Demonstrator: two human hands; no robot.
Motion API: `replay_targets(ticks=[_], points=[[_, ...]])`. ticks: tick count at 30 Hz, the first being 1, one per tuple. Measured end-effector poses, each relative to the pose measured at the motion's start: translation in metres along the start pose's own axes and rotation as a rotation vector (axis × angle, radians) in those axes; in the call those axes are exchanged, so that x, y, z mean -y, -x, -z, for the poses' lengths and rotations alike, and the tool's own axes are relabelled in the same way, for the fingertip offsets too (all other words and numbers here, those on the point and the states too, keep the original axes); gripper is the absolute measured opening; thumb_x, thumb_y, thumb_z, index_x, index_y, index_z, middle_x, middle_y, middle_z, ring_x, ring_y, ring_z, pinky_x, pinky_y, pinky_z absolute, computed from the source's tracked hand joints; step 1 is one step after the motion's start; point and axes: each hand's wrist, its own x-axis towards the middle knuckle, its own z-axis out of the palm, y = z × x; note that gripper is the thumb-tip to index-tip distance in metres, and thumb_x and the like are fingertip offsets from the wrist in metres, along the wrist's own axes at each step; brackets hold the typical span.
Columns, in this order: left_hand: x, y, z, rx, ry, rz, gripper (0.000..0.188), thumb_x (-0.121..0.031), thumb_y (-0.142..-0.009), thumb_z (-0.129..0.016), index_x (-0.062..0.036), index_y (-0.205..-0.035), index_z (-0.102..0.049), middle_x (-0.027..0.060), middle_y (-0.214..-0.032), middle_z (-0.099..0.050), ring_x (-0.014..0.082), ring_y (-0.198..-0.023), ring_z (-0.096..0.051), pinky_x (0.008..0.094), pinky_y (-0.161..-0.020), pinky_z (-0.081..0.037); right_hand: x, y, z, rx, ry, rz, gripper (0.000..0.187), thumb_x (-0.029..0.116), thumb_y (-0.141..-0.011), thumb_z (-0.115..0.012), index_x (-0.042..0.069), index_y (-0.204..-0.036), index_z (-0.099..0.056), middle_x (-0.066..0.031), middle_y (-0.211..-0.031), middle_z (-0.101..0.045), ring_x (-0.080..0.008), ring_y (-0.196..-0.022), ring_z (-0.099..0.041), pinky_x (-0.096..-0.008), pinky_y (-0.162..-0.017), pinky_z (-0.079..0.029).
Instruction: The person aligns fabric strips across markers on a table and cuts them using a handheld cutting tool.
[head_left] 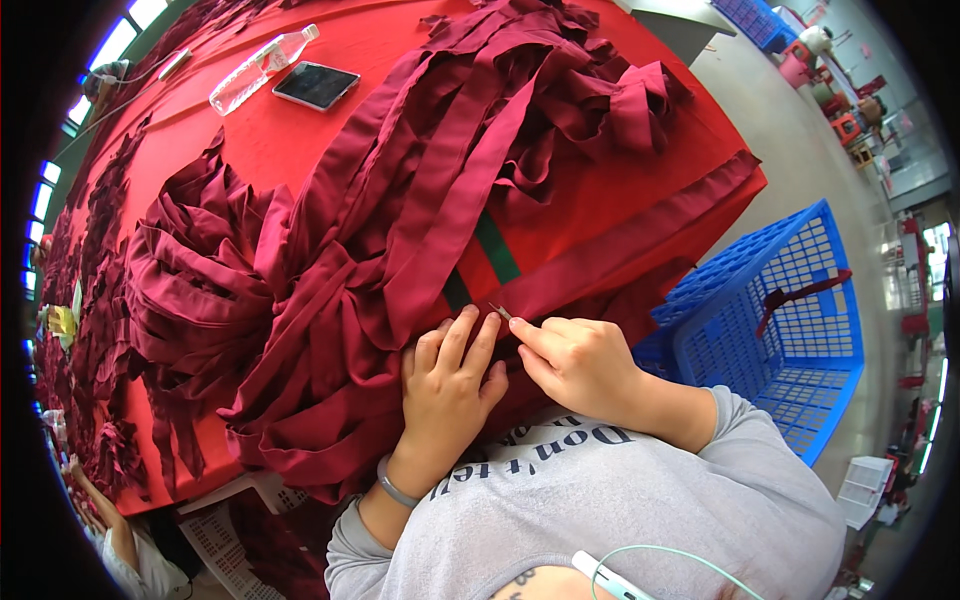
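My left hand [448,375] lies with its fingers stretched over the maroon fabric strips near the table's front edge. Beside it, my right hand [580,358] is closed, index finger pointing forward. From its fingertips sticks a small pointed metal tool [501,311], mostly hidden in the grip, so its exact kind does not show. The tip touches or hovers over the near end of a flat maroon strip [630,235] that runs off to the far right corner. A large heap of maroon fabric strips [400,190] spreads left and ahead of my hands.
A red cloth [710,110] covers the table, with a dark green band [497,248] on it. A phone [316,86] and a clear plastic bottle [262,70] lie at the back. Blue plastic baskets [770,320] stand at right. Another person's arm [112,515] shows at lower left.
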Motion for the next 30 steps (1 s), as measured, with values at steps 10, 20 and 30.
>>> replay_targets(ticks=[10,20,30], points=[[-0.001,0.000,0.001,-0.001,0.008,0.005,0.051,-0.028,-0.076,-0.070,-0.0187,-0.126,-0.065,0.0032,-0.130,-0.058,0.0228,-0.110,-0.054,0.0394,-0.090,-0.044,-0.006,-0.014,0.000,-0.177,-0.102,-0.074,0.030,0.009,-0.083,-0.070,-0.001,-0.111,-0.069,-0.0112,-0.071,-0.063,-0.0260,-0.057,-0.062,-0.0351,-0.050,-0.049],[-0.001,-0.002,0.002,0.019,-0.036,-0.035,0.051,-0.027,-0.076,-0.070,-0.0236,-0.127,-0.065,0.0037,-0.131,-0.057,0.0232,-0.110,-0.053,0.0396,-0.087,-0.044,-0.005,-0.012,-0.006,-0.137,-0.021,-0.054,0.027,0.010,-0.085,-0.067,0.000,-0.110,-0.069,-0.0101,-0.069,-0.062,-0.0258,-0.056,-0.062,-0.0366,-0.050,-0.049],[-0.002,-0.001,0.002,0.017,-0.044,-0.018,0.051,-0.025,-0.076,-0.071,-0.0242,-0.126,-0.065,0.0034,-0.130,-0.058,0.0232,-0.110,-0.054,0.0389,-0.086,-0.045,-0.005,-0.010,-0.002,-0.076,-0.039,-0.037,0.027,0.013,-0.084,-0.069,0.002,-0.108,-0.069,-0.0087,-0.068,-0.061,-0.0253,-0.057,-0.062,-0.0373,-0.051,-0.049]])
